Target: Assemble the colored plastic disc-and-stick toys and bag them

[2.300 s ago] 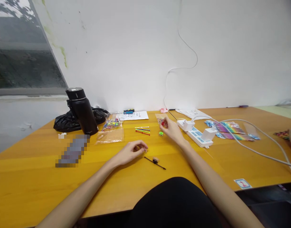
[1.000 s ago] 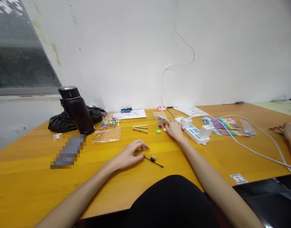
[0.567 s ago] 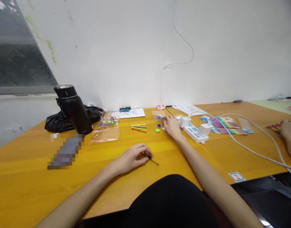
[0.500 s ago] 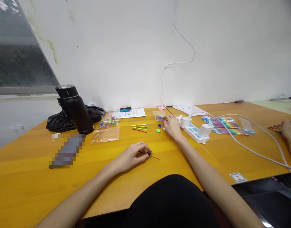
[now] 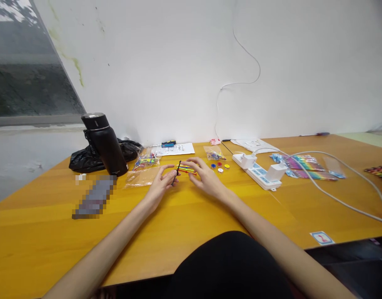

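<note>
My left hand (image 5: 161,187) is closed on a thin black stick (image 5: 178,168) with a small black piece on it, held tilted upward above the table. Across from it, my right hand (image 5: 209,178) has its fingers curved and apart, with no object visible in them. Several thin coloured sticks (image 5: 186,168) lie behind and between the hands, partly covered by the right fingers. To the right are small discs: blue (image 5: 213,166), red (image 5: 220,165), yellow (image 5: 227,166) and white (image 5: 220,170).
A black bottle (image 5: 108,145) and a blurred flat object (image 5: 95,197) stand left, near a clear bag of coloured parts (image 5: 145,160). A small bag (image 5: 214,153) lies behind the discs. Right are a white power strip (image 5: 259,174), looping cables and rainbow-coloured packs (image 5: 306,164).
My left hand has raised the black stick away from me and turned it upward. My right hand has come left from the small bag and discs. The green disc no longer shows.
</note>
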